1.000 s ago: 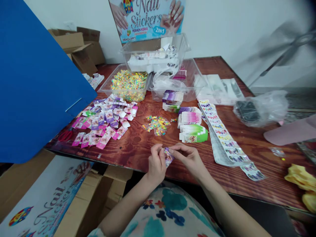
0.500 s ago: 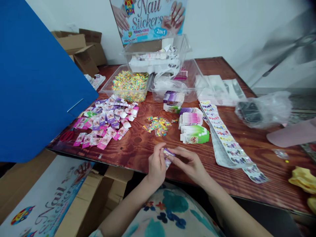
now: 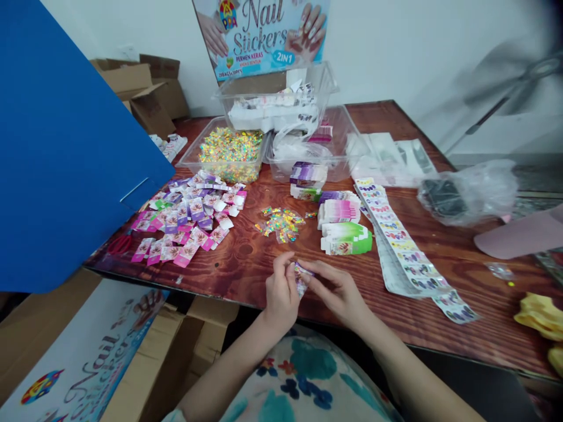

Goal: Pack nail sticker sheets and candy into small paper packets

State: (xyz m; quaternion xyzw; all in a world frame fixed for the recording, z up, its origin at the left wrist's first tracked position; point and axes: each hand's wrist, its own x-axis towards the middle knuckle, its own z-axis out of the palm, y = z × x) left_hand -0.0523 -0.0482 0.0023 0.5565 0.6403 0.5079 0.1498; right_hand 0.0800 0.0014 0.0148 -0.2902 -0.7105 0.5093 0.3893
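Observation:
Over the table's front edge, my left hand (image 3: 282, 291) and my right hand (image 3: 338, 291) are both closed on one small purple-and-white box (image 3: 301, 280). Fingers cover much of the box. Just beyond my hands lies a loose pile of candy packets (image 3: 280, 224). Right of that pile stand stacks of flat boxes: green (image 3: 346, 238), pink (image 3: 339, 213) and purple (image 3: 308, 174). A heap of small purple and pink boxes (image 3: 189, 214) spreads over the left of the table. A long strip of nail stickers (image 3: 402, 240) runs down the right side.
A clear tub of candy packets (image 3: 231, 153) and a clear tub of sticker strips (image 3: 275, 111) stand at the back. A blue panel (image 3: 74, 158) fills the left. Red scissors (image 3: 119, 243) lie near it. Far right are a pink bottle (image 3: 519, 234) and crumpled yellow paper (image 3: 540, 316).
Both hands stay nearly in place around the small box, which has turned slightly between the fingers. The camera view has shifted a little.

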